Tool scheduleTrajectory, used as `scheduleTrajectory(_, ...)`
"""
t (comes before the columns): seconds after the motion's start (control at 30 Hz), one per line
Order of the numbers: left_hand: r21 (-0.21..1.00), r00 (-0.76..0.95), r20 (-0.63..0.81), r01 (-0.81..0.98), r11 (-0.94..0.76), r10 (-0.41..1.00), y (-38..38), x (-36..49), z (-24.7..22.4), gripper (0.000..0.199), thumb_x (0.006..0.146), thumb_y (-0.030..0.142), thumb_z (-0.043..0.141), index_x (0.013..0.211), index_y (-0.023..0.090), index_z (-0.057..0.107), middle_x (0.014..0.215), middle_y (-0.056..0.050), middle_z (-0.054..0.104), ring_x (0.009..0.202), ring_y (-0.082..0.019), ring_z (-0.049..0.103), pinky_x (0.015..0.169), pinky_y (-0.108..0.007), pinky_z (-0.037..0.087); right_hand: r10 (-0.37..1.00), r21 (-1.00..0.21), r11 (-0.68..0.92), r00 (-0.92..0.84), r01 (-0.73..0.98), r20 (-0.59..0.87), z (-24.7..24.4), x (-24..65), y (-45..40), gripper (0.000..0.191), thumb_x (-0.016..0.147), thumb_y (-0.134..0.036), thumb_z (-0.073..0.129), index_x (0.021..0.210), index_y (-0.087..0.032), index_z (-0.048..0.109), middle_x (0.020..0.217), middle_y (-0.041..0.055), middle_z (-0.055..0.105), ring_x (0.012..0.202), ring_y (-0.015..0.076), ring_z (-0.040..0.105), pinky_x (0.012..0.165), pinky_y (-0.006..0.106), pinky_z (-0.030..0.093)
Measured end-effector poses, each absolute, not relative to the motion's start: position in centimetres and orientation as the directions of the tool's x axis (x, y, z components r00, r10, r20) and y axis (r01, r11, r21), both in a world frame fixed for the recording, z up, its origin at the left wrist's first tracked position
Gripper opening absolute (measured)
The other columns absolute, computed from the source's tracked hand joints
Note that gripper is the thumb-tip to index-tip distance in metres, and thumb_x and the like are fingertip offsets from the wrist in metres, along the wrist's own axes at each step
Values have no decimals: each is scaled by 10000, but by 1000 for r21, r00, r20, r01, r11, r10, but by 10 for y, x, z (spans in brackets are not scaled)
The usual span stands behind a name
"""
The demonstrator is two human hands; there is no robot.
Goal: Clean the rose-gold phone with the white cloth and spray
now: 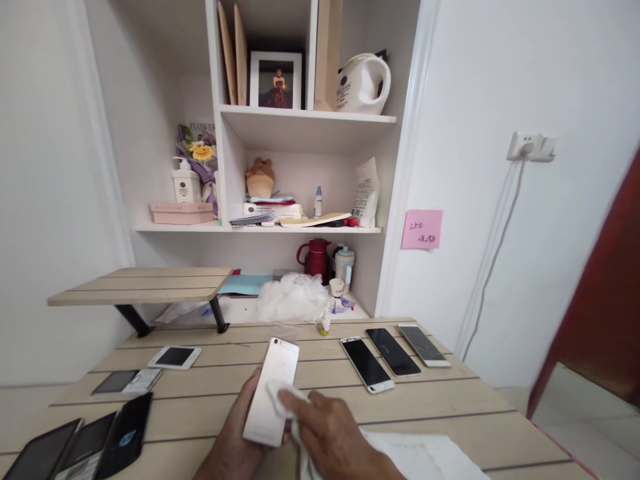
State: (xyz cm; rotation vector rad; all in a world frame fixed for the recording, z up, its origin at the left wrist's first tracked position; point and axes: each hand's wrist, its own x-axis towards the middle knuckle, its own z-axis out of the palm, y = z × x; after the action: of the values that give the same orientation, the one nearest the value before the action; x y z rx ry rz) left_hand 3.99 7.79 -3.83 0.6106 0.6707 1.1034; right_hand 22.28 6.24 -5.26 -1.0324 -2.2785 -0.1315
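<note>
A pale, rose-tinted smartphone is held back side up over the wooden table, its camera at the top left corner. Wrapped around its lower left side, my left hand grips it by the edges. My right hand presses a white cloth with its fingers against the phone's back. Part of the cloth hangs below that hand. Under my right forearm lies a white sheet, partly covered by the arm.
Three phones lie at the right; several older ones, including a white phone and a black phone, lie at the left. A small bottle stands at the table's back edge. A raised wooden shelf stands back left.
</note>
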Motion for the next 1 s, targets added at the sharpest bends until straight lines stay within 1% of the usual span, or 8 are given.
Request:
scheduleTrajectory(0.1, 769, 345, -191, -529, 359, 919, 80, 40, -43, 450, 897, 487, 592, 1166, 129, 630, 848, -147, 753, 679, -277, 694, 510, -345, 522, 701, -245, 589, -337, 770, 629, -51, 230, 66, 548, 949, -132, 347, 1467, -304, 396, 816, 44, 603, 664, 207, 587, 632, 288, 420)
scheduleTrajectory(0.2, 790, 330, -166, -519, 325, 929, 79, 40, -44, 431, 881, 470, 623, 1194, 175, 596, 802, -111, 748, 653, -274, 695, 519, -343, 521, 668, -176, 636, -421, 752, 613, -50, 230, 65, 533, 940, -169, 397, 1450, -320, 418, 815, 44, 600, 649, 216, 577, 613, 296, 410)
scheduleTrajectory(0.27, 796, 326, -153, -519, 311, 933, 78, 40, -42, 389, 874, 467, 633, 1146, 190, 609, 753, -88, 739, 631, -267, 693, 530, -336, 519, 641, -131, 672, -484, 729, 596, -50, 230, 64, 523, 938, -197, 420, 1443, -334, 425, 834, 47, 610, 640, 217, 567, 604, 298, 406)
scheduleTrajectory(0.43, 793, 432, -191, -461, 398, 881, 80, 39, -44, 507, 922, 548, 507, 1103, 93, 638, 835, -195, 742, 607, -264, 680, 517, -330, 489, 686, -242, 590, -319, 770, 654, -51, 234, 67, 520, 977, -150, 316, 1475, -282, 389, 810, 45, 584, 663, 206, 565, 626, 289, 406)
scheduleTrajectory(0.6, 780, 421, -193, -483, 399, 886, 81, 38, -47, 441, 929, 516, 516, 970, 104, 668, 732, -161, 722, 572, -254, 663, 517, -325, 470, 617, -159, 703, -483, 693, 621, -46, 235, 64, 486, 965, -187, 355, 1420, -318, 461, 827, 47, 594, 645, 216, 548, 609, 296, 408)
scheduleTrajectory(0.77, 792, 450, -159, -473, 386, 879, 77, 40, -42, 478, 936, 527, 487, 1018, 91, 666, 795, -198, 732, 590, -262, 661, 520, -330, 464, 653, -284, 651, -328, 704, 683, -46, 237, 67, 489, 1008, -197, 300, 1484, -274, 385, 815, 52, 578, 692, 222, 572, 645, 310, 427)
scheduleTrajectory(0.9, 785, 468, -156, -476, 397, 870, 76, 40, -44, 465, 937, 521, 492, 1002, 98, 672, 786, -182, 732, 578, -249, 656, 515, -315, 456, 603, -182, 686, -410, 705, 685, -48, 237, 68, 478, 1006, -206, 293, 1462, -284, 414, 815, 55, 579, 646, 221, 549, 602, 308, 403)
scheduleTrajectory(1.0, 794, 454, -153, -473, 383, 878, 76, 40, -44, 466, 937, 516, 496, 1043, 95, 665, 800, -185, 735, 595, -256, 662, 531, -327, 469, 630, -217, 664, -380, 715, 677, -46, 238, 68, 483, 1005, -201, 297, 1470, -280, 403, 818, 54, 585, 662, 219, 563, 620, 310, 411)
